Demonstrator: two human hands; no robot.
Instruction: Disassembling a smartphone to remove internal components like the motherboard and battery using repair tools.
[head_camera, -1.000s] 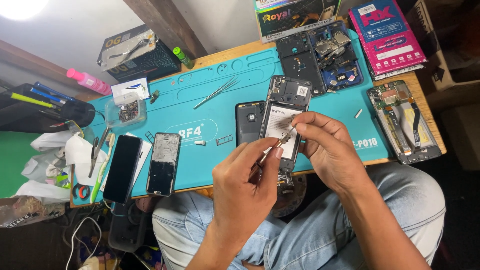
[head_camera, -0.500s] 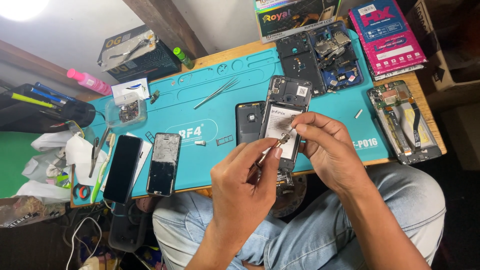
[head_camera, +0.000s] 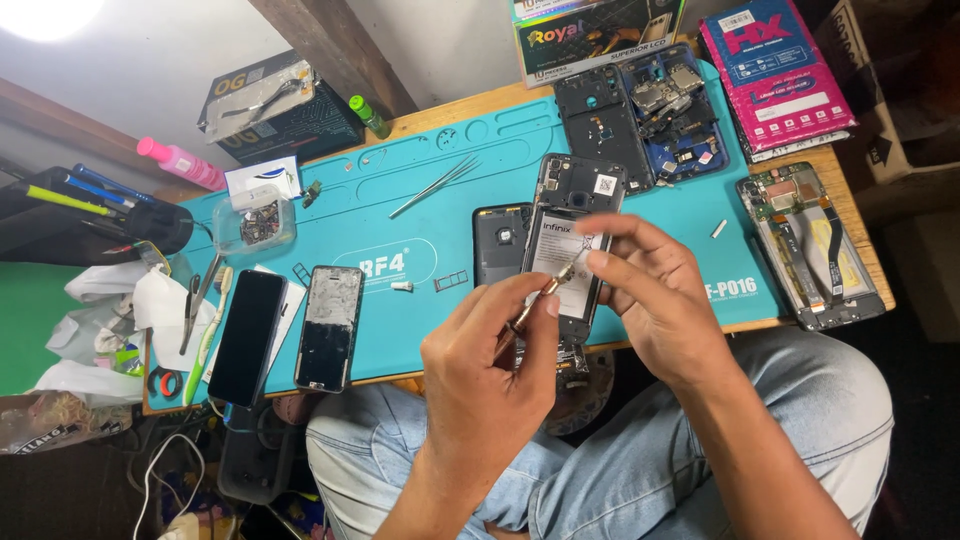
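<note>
Both hands meet over the opened phone (head_camera: 572, 235) at the middle of the frame. My left hand (head_camera: 490, 375) is closed around a thin screwdriver (head_camera: 540, 297), and my right hand (head_camera: 655, 295) pinches its tip between thumb and finger. The phone lies on the teal mat (head_camera: 420, 210) of the worktop, with tweezers (head_camera: 435, 186) near it, toward upper left.

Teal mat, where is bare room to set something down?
The teal mat is bare between the tweezers and the cracked phone, and beside the small white piece. It is crowded around the opened phone beneath both hands.
</note>
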